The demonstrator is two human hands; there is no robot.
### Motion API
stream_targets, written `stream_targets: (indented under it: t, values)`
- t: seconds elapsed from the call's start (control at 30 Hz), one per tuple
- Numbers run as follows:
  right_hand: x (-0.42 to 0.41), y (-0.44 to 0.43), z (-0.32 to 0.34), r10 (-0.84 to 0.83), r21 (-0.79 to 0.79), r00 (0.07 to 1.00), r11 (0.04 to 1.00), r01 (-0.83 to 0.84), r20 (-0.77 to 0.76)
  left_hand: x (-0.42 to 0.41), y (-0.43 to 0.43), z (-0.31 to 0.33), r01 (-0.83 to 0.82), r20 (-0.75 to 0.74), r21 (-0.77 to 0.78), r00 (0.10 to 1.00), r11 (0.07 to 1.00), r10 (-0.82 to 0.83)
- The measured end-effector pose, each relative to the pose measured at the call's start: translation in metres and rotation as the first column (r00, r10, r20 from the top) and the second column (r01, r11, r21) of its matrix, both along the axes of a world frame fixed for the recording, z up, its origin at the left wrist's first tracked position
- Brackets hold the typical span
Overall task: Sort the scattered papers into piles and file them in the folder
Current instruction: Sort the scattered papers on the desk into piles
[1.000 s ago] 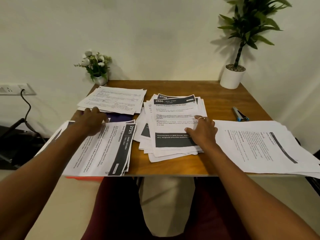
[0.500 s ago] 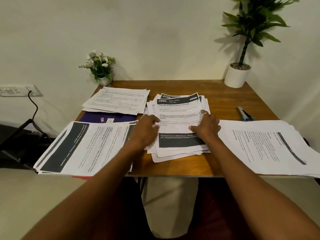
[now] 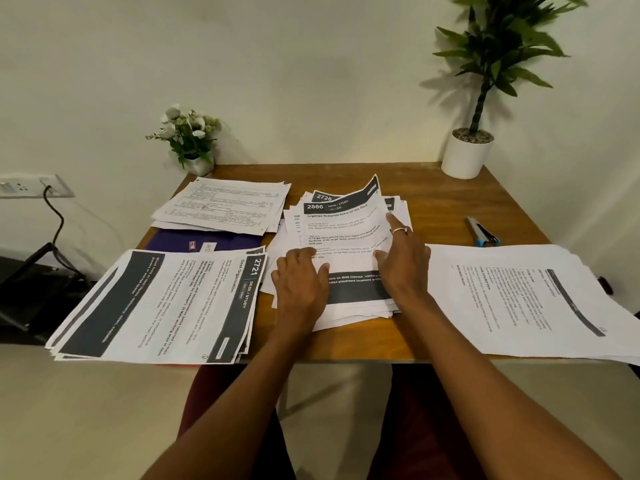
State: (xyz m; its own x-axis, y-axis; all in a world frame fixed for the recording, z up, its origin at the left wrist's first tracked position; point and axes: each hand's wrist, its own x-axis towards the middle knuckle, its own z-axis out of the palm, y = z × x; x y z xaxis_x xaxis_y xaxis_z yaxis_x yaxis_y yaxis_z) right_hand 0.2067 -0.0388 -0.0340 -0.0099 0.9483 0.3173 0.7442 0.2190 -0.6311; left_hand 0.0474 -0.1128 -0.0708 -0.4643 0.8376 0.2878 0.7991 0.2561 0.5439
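A loose middle pile of printed papers lies on the wooden desk. Its top sheet, headed 2886, curls up at its far right corner. My right hand pinches that sheet's right edge, thumb on the print and a ringed finger behind. My left hand rests flat on the pile's left side. A sorted pile headed 2721 lies at the left, another pile at the back left, and a third pile at the right. The purple folder lies partly hidden between the two left piles.
A blue and grey stapler lies at the desk's right, behind the right pile. A small flower pot stands at the back left corner, a tall plant in a white pot at the back right. The left and right piles overhang the desk's front edge.
My left hand has moved from the left pile across to the middle pile and settled on it. My right hand has lifted the top sheet's right edge, which lay flat before.
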Motion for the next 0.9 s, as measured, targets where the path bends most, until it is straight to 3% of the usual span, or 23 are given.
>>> stream_targets:
  t: [0.1,0.2,0.33,0.5,0.63,0.7,0.8,0.9]
  values:
    - [0.004,0.002,0.014,-0.005,-0.133,0.962,0.991,-0.033,-0.274,-0.001,0.001,-0.002,-0.004,0.010,-0.001,1.000,1.000,0.004]
    - [0.016,0.009,0.026,-0.041,-0.279,0.904,0.956,-0.087,-0.426,-0.002,0.001,-0.003,-0.014,0.065,0.024,0.998,1.000,0.013]
    - [0.034,0.014,0.034,-0.094,-0.357,0.785,0.919,-0.168,-0.613,-0.002,0.001,0.005,-0.020,0.192,0.066,0.981,0.998,0.007]
    - [0.047,0.016,0.036,-0.106,-0.383,0.719,0.893,-0.234,-0.687,-0.003,0.001,0.023,-0.041,0.334,0.099,0.943,0.994,0.006]
    - [0.054,0.011,0.040,-0.078,-0.405,0.703,0.859,-0.312,-0.707,-0.005,0.006,0.051,0.062,0.630,0.159,0.762,0.985,-0.150]
    - [0.056,0.008,0.043,-0.045,-0.400,0.663,0.828,-0.394,-0.747,-0.010,0.008,0.065,0.107,0.636,0.145,0.751,0.984,-0.176]
    - [0.058,0.006,0.047,-0.010,-0.346,0.542,0.779,-0.523,-0.840,-0.021,0.007,0.089,0.165,0.648,0.110,0.736,0.980,-0.197]
    - [0.055,0.006,0.056,-0.064,-0.302,0.397,0.762,-0.573,-0.916,-0.042,0.000,0.112,0.298,0.691,-0.026,0.695,0.954,-0.198]
